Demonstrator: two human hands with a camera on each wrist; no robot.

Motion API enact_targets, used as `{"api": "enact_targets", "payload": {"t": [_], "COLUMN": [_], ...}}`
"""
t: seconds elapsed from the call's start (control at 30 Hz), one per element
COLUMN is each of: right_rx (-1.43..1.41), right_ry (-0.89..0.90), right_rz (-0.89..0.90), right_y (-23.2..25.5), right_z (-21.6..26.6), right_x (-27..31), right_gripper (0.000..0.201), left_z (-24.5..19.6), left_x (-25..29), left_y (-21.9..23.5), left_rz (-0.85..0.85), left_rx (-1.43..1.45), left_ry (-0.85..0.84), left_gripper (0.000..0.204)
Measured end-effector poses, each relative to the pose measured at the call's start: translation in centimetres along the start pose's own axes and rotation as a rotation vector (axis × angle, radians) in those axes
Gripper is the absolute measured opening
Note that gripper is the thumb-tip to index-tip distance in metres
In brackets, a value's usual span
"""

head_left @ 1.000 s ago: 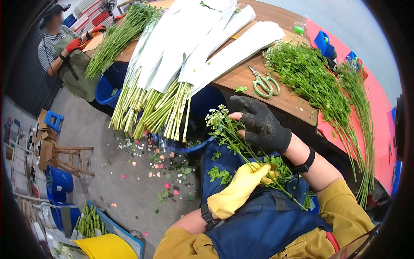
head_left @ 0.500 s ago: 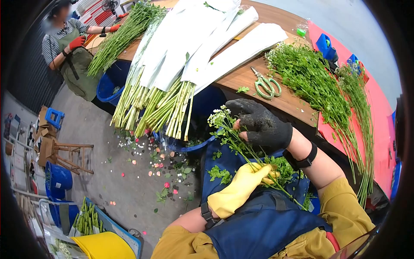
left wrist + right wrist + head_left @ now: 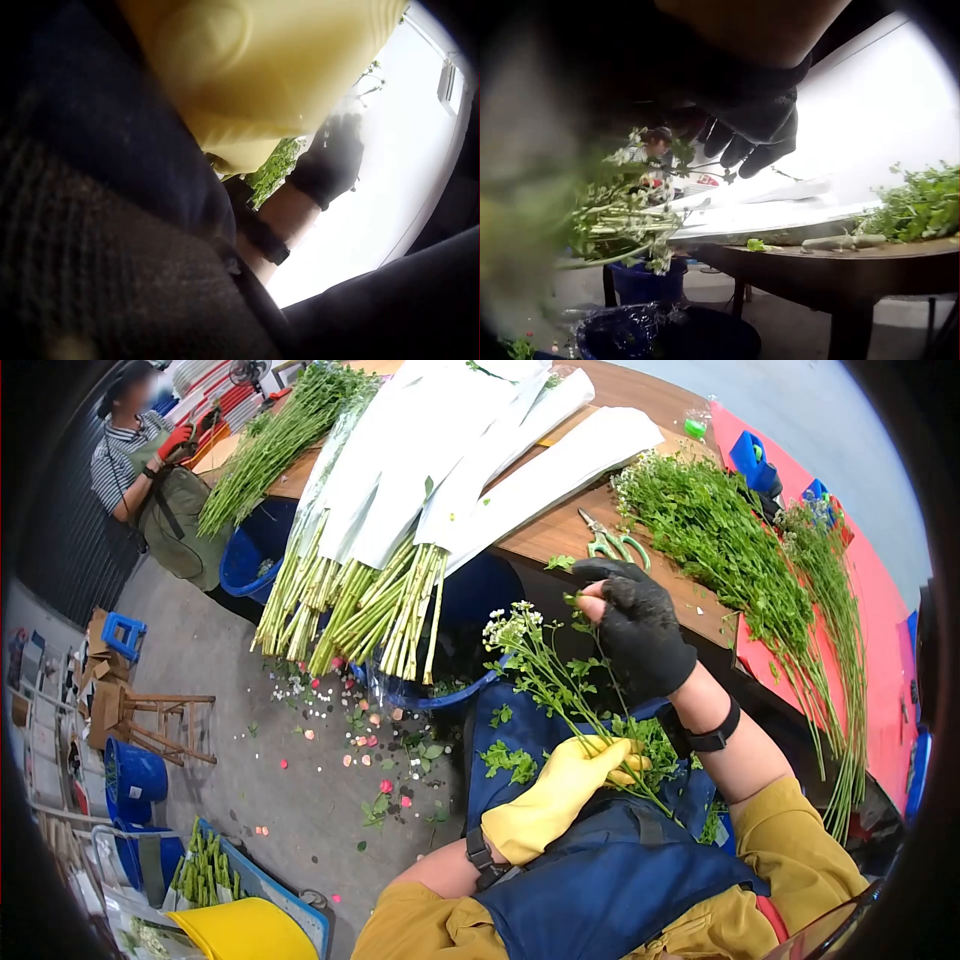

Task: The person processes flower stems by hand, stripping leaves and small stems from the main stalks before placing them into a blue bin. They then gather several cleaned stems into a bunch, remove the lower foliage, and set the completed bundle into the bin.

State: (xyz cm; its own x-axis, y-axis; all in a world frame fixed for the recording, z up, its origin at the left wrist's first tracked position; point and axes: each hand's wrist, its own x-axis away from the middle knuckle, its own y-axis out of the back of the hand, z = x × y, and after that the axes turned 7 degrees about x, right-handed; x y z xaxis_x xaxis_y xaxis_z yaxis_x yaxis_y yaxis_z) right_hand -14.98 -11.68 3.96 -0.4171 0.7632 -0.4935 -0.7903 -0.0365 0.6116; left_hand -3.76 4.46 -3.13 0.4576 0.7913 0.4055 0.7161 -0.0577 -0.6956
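My left hand point(image 3: 565, 790), in a yellow glove, grips a small bunch of white-flowered stems point(image 3: 545, 665) over the blue apron. In a black glove with bare thumb and fingertip, my right hand point(image 3: 640, 630) is above the bunch, pinching a thin green sprig point(image 3: 582, 622). In the right wrist view the gloved fingers point(image 3: 757, 146) curve beside leaves and white blossoms point(image 3: 634, 214). The left wrist view is mostly yellow glove point(image 3: 262, 60). Green-handled scissors point(image 3: 620, 546) lie on the table beyond my right hand, which partly covers them.
White-wrapped bundles point(image 3: 410, 470) lie on the wooden table point(image 3: 545, 545), stems over its edge above blue buckets point(image 3: 470, 600). Loose greens point(image 3: 710, 530) lie at right, partly on pink sheeting point(image 3: 885, 650). Another person point(image 3: 150, 470) stands far left. Petals litter the floor point(image 3: 300, 790).
My right hand has moved up and away from the bunch, a sprig between its fingertips, and now overlaps the scissors. The left hand stays in place. The other person's hands have come together.
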Motion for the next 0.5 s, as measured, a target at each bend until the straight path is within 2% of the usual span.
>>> {"api": "enact_targets", "payload": {"t": [0.07, 0.1, 0.2, 0.3, 0.37, 0.47, 0.5], "right_rx": [0.122, 0.221, 0.305, 0.293, 0.241, 0.309, 0.393], "right_ry": [-0.012, 0.056, 0.073, 0.103, 0.221, 0.355, 0.378], "right_rz": [-0.009, -0.01, -0.011, 0.058, 0.11, 0.028, 0.092], "right_y": [1.4, 2.1, 3.4, 4.2, 4.7, 3.0, 2.7], "right_z": [-0.9, -1.1, -1.5, -1.2, -0.3, 2.6, 3.6], "right_x": [0.9, 1.6, 4.5, 6.9, 6.4, 4.3, 3.6], "right_gripper": [0.021, 0.023, 0.02, 0.029, 0.034, 0.025, 0.028], "left_z": [-0.3, -0.3, 0.3, 0.5, 0.5, 0.7, 0.8], "left_x": [0.0, 0.0, -0.7, -1.1, -1.6, -2.3, -2.4], "left_y": [-0.1, -0.1, 0.4, 0.3, 0.2, -0.4, -0.6], "left_rz": [-0.015, -0.024, -0.024, -0.046, -0.06, -0.095, -0.112], "left_rx": [-0.013, -0.018, 0.01, -0.018, -0.063, -0.113, -0.123], "left_ry": [-0.004, -0.007, -0.003, -0.012, 0.022, 0.041, 0.038], "left_gripper": [0.036, 0.036, 0.036, 0.035, 0.034, 0.031, 0.03]}}
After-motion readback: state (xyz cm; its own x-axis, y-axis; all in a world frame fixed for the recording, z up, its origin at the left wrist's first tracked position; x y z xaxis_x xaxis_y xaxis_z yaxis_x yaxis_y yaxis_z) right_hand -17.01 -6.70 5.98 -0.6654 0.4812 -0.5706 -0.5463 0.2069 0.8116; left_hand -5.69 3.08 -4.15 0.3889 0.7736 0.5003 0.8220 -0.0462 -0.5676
